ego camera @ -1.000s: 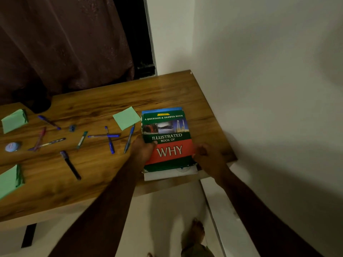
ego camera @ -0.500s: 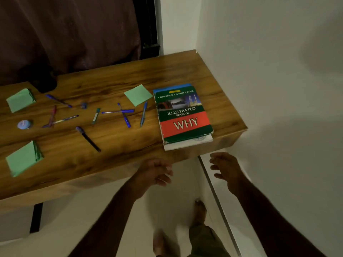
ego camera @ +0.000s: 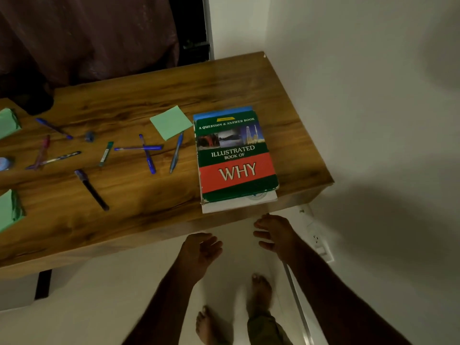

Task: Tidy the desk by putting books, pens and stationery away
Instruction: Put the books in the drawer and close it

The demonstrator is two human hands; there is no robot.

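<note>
Filling a white-walled corner, the wooden desk (ego camera: 286, 115) lies beyond the left hand (ego camera: 199, 252) and right hand (ego camera: 276, 235), each grip open, empty.

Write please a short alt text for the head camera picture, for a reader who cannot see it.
Two empty hands, left hand and right hand, hover open below the near edge of a wooden desk. A stack of books, topped by "Illustrated Book of Why", lies near the desk's right end. Left of it lie scattered pens and green sticky notes.

Dim white walls (ego camera: 361, 70), perhaps curtain (ego camera: 87, 33)
</note>
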